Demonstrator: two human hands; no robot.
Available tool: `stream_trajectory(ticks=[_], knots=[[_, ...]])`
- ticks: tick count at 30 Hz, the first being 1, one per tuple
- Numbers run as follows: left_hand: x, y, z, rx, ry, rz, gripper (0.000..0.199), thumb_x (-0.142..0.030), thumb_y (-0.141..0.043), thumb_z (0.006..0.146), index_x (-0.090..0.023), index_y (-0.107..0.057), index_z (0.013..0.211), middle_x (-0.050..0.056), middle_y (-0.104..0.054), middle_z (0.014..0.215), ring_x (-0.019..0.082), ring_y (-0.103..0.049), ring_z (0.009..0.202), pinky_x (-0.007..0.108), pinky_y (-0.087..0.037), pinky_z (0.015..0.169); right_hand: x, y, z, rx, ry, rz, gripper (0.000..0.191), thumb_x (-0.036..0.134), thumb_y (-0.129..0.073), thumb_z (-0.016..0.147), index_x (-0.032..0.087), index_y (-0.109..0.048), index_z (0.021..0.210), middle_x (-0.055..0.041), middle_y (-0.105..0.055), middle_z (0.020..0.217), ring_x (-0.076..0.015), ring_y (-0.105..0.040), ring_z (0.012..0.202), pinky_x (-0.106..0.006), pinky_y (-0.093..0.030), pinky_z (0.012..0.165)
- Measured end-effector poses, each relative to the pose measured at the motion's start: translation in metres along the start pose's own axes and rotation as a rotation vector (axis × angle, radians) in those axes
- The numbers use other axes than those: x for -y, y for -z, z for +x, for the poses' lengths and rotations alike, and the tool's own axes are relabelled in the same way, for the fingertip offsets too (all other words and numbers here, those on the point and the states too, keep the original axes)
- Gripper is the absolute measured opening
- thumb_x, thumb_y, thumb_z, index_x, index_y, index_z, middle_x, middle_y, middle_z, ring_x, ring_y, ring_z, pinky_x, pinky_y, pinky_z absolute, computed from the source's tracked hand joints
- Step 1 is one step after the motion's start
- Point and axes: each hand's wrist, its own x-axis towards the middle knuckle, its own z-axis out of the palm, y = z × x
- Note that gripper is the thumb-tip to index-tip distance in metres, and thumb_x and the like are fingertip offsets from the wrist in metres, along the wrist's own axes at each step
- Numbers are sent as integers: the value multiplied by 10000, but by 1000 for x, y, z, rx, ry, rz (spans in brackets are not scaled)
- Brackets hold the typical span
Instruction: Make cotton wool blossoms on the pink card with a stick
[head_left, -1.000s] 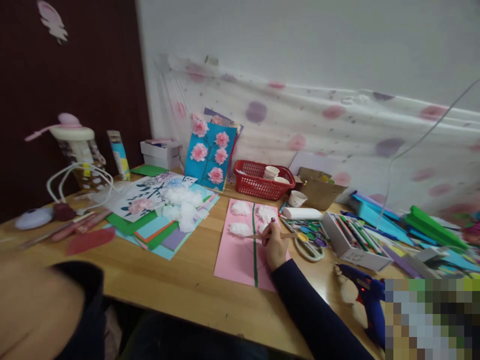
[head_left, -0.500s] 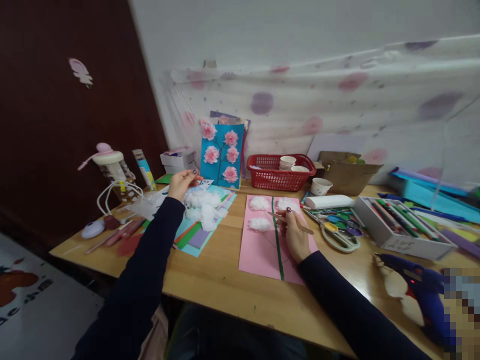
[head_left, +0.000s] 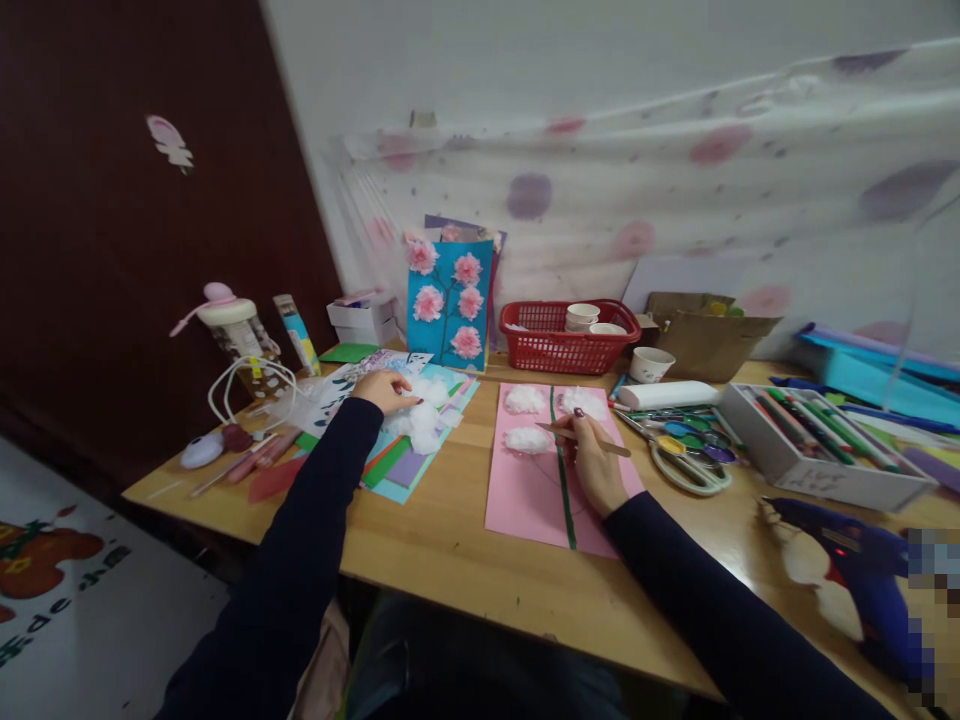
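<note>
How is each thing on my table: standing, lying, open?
Pink paper: flat, white fluff on it
Wooden stick: held in right hand
Left hand: at fluff pile
Blue flower picture: upright
Red basket: open, cups inside
Pen box: open, pens inside
Glue gun: red light on
Scissors: lying flat

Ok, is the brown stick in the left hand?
No, the right hand holds the brown stick, while the left hand is over at the loose white fluff.

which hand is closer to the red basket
Right, it seems: the right hand is over the pink paper, below the basket; the left is farther off, at the cotton.
</note>
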Motion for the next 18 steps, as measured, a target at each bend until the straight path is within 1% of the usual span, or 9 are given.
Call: stream_trajectory(ticks=[3,6,9,12,15,18], knots=[[2,3,1,-8,8,5,160,-308,-639,593,-183,-707,665,40,-674,759,182,-570,684,259,-414,656,1,0,0,7,-2,-13,449,557,-393,832,167,-580,708,4,-513,550,-115,-444,462,-240,-345,429],[2,8,2,-37,64,-118,191,-312,-624,599,-165,-711,685,45,-684,730,192,-587,683,273,-436,670,0,1,0,11,24,-17,449,562,-391,835,175,-579,707,8,-507,547,-116,-442,461,-240,-343,429],[-2,12,2,-58,111,-387,198,-298,-632,593,-143,-685,703,48,-692,715,189,-614,706,269,-457,679,-3,1,1,8,34,-2,449,570,-388,837,181,-579,720,13,-500,545,-118,-437,460,-241,-347,426],[-7,15,2,-27,176,-645,185,-251,-660,564,-137,-633,707,25,-672,634,159,-613,627,262,-473,646,-6,2,2,5,33,6,447,572,-381,841,183,-579,745,13,-506,561,-118,-435,464,-240,-347,423],[-14,16,1,3,242,-833,270,-234,-715,523,-135,-590,741,-11,-630,566,129,-596,556,267,-489,635,-6,2,1,3,42,23,440,571,-391,840,184,-579,753,15,-507,563,-117,-434,463,-239,-347,421],[-27,13,0,43,224,-1028,383,-220,-759,486,-132,-577,811,-23,-631,629,118,-617,606,280,-509,688,-2,1,-2,26,50,65,422,553,-401,844,181,-573,741,20,-494,544,-115,-428,459,-236,-337,416]])
